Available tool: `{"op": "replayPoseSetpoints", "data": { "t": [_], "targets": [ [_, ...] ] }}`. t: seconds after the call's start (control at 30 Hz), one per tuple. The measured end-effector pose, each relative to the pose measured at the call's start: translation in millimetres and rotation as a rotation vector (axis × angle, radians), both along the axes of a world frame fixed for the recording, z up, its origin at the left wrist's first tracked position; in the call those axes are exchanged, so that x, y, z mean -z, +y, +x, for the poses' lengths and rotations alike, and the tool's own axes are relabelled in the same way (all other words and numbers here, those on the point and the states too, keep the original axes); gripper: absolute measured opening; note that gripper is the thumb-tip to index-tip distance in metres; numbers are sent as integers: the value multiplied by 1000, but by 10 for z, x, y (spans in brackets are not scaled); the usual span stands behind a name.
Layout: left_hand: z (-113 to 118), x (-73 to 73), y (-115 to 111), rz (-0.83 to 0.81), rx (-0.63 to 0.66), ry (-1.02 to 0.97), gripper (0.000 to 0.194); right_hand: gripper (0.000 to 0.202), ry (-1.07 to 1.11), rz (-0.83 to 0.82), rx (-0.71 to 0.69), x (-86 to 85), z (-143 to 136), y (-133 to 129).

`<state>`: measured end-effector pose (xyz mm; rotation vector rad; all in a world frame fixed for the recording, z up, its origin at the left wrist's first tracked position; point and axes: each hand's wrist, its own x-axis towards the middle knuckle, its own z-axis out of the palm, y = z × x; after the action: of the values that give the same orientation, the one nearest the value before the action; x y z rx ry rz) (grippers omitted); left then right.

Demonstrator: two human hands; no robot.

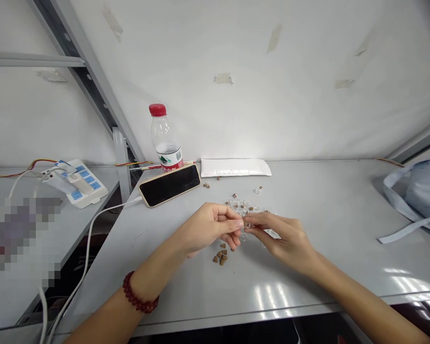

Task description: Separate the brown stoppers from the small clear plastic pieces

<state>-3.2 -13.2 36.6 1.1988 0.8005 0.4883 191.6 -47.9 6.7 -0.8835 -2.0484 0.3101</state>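
Observation:
Over the middle of the grey table, my left hand (218, 224) and my right hand (281, 234) meet fingertip to fingertip. The fingers of my right hand pinch a tiny clear glass bottle (249, 224). Against its mouth end, my left thumb and forefinger are closed on a small brown cork, mostly hidden by the fingertips. Several loose corks (221, 255) lie in a cluster just below my left hand. Behind my hands is a scattered pile of tiny glass bottles (240, 204), some with corks in or beside them. One corked bottle (258, 189) lies apart, farther back.
A phone (170, 185) leans in front of a red-capped plastic bottle (165, 143), with a white charging cable (89, 239) trailing left. A white padded packet (234, 167) lies along the wall. A power strip (88, 184) is at left and a grey-blue bag (421, 191) at right.

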Motion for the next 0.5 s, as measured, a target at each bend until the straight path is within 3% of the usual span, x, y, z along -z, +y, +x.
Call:
{"op": "replayPoseSetpoints", "data": {
  "t": [0.5],
  "targets": [
    [28,70,19,-14,0,81,20,17,-52,64,1,79,-10,31]
  ]
}}
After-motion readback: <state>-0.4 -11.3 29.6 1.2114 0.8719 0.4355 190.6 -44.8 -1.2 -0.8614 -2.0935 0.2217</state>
